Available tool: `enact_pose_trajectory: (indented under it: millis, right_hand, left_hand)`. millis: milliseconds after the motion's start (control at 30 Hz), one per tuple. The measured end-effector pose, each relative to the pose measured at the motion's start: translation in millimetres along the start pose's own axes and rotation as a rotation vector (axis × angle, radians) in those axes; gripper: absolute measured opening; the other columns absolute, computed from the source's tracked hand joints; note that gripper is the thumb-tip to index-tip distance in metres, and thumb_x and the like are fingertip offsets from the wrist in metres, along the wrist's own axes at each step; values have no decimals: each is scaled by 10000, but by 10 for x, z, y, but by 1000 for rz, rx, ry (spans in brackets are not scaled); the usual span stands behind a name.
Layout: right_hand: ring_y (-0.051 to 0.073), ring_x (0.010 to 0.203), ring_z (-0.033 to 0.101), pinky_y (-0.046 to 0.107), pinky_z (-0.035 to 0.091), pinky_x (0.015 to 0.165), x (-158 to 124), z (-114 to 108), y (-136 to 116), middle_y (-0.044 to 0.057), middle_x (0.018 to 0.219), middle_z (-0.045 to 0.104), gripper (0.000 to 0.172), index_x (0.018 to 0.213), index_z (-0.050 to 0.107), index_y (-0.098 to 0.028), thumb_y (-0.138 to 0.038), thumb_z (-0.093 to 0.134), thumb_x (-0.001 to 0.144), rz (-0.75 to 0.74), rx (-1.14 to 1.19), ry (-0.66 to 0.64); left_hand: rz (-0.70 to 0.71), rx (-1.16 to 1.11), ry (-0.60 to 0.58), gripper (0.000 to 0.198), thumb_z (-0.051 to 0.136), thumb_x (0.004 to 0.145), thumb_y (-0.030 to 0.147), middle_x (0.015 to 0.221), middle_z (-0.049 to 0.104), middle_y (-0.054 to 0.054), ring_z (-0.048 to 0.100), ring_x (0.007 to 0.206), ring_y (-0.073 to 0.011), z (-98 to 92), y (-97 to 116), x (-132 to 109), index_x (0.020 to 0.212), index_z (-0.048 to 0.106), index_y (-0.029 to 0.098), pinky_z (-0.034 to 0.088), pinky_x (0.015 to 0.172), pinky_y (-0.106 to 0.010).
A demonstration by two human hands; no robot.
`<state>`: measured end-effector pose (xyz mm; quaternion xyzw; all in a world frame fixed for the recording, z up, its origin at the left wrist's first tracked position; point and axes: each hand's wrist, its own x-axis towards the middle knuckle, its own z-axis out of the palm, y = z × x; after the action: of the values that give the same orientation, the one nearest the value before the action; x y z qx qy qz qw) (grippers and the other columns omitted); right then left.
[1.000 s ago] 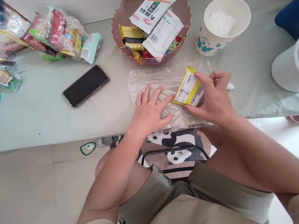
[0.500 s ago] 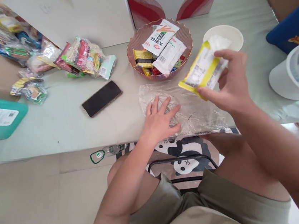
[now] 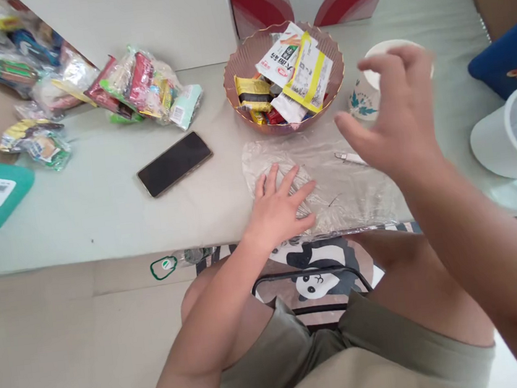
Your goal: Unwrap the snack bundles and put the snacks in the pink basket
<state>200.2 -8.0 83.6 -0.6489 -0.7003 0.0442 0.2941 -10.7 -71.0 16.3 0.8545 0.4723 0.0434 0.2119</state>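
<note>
Head view: your right hand (image 3: 403, 118) open and raised, thumb apart from the fingers; your left hand (image 3: 279, 211) spread palm-down on a clear, crinkled plastic sheet (image 3: 350, 199).
Detail: one yellow-and-white rectangular plastic packet (image 3: 310, 73), lying on other wrappers in the pink, ribbed, gold-rimmed bowl (image 3: 240, 63), beyond and left of your right hand; one white paper cup with blue-green leaf print (image 3: 361, 105), partly hidden behind that hand, contact unclear; one slim white object (image 3: 349, 158), near your right thumb; one rectangular black-screened phone (image 3: 175, 164), left of and beyond your left hand.
</note>
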Motion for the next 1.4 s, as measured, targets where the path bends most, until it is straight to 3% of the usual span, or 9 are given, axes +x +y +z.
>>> enact_pose_trajectory:
  millis: [200, 400, 567, 667, 800, 867, 1100, 1233, 1400]
  right_hand:
    - [330, 1148, 701, 523, 591, 942, -560, 136, 420, 178, 1441, 594, 742, 1420, 452, -287, -427, 788, 774, 376, 425, 8]
    - [217, 675, 683, 388, 583, 620, -521, 104, 436, 52, 899, 727, 652, 1352, 536, -219, -323, 779, 756, 665, 595, -124]
    - [157, 573, 583, 354, 540, 624, -546, 28, 412, -21, 640, 587, 46, 836, 689, -231, -259, 703, 802, 578, 570, -153]
    - [147, 589, 614, 325, 533, 597, -573, 75, 460, -24, 688, 595, 51, 812, 672, -232, -273, 695, 831, 470, 603, -12]
    - [110, 541, 594, 279, 476, 486, -612, 146, 568, -11, 814, 630, 147, 905, 666, -256, -403, 678, 909, 343, 641, 198]
    - [87, 518, 572, 268, 440, 446, -632, 151, 608, 3, 909, 654, 215, 941, 667, -276, -491, 672, 939, 251, 627, 286]
    - [61, 451, 518, 233, 354, 386, -659, 125, 579, -30, 810, 529, 290, 914, 628, -281, -563, 691, 933, 1, 741, 522]
    - [65, 470, 479, 236, 357, 424, -608, 61, 538, -36, 736, 466, 283, 919, 596, -307, -547, 743, 895, 77, 884, 486]
    - [120, 505, 521, 272, 444, 465, -495, -19, 573, -69, 638, 519, 445, 947, 601, -335, -511, 905, 674, 401, 1241, 252]
  left_hand:
    - [-25, 0, -32, 639, 677, 918, 474, 1747, 334, -64, 174, 1646, -445, -28, 13, 25, 1535, 562, 353, 177, 1320, -679]
    - [-11, 3, -30, 637, 686, 913, 452, 1740, 345, -74, 197, 1645, -426, -29, -19, -2, 1531, 563, 355, 194, 1316, -667]
    - [23, -5, 15, 646, 709, 894, 448, 1724, 374, -89, 230, 1637, -417, -7, -35, -29, 1516, 574, 335, 194, 1315, -658]
    - [60, -47, 163, 604, 743, 847, 447, 1642, 484, -113, 334, 1589, -414, 8, -85, -15, 1421, 640, 290, 249, 1299, -628]
    - [-57, -188, 606, 394, 713, 864, 409, 1404, 619, -138, 552, 1396, -349, 25, -368, 39, 1217, 673, 239, 348, 1255, -542]
    - [-161, -294, 753, 481, 744, 852, 474, 1402, 602, -145, 547, 1397, -336, 44, -591, 79, 1251, 611, 241, 368, 1245, -524]
    - [-216, -911, 667, 925, 874, 646, 724, 1353, 677, -139, 640, 1333, -320, 151, -1008, 277, 1347, 448, 298, 511, 1129, -512]
    - [-177, -1086, 659, 666, 934, 658, 572, 929, 718, -25, 752, 892, -198, 105, -860, 336, 1144, 603, 259, 629, 845, -338]
    - [-293, -1336, 750, 300, 885, 741, 285, 792, 625, 38, 696, 690, -106, -38, -629, 329, 818, 600, 230, 592, 620, -205]
